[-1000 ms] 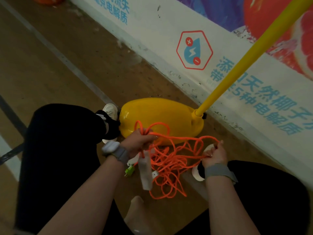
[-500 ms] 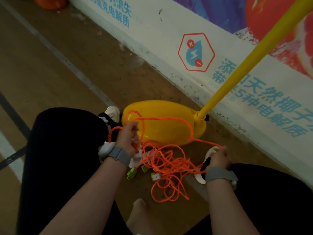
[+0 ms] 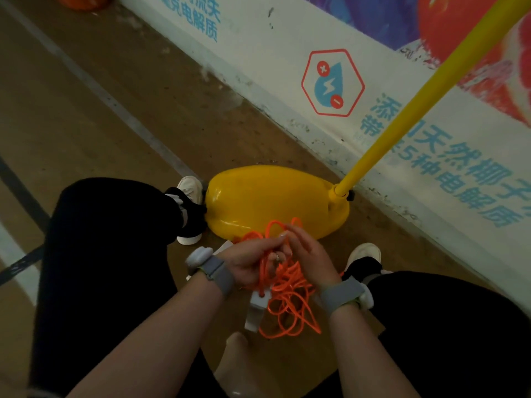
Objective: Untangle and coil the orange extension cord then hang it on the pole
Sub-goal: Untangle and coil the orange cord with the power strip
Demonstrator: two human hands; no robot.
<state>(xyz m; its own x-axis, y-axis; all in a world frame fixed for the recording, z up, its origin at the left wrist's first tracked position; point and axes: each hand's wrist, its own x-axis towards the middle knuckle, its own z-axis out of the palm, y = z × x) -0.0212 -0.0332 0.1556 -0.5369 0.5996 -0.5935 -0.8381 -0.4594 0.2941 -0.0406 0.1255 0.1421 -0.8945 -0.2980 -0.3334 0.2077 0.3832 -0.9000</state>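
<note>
Orange cord (image 3: 287,280) in left hand (image 3: 253,262)

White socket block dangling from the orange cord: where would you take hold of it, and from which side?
Probably its free lower half, from the person's left. The white socket block hangs lengthwise from the orange cord beneath the left hand, and tangled loops crowd its right side.

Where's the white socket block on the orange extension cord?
In the head view, the white socket block hangs near bottom centre, just under the left hand, beside the orange extension cord loops.
</note>
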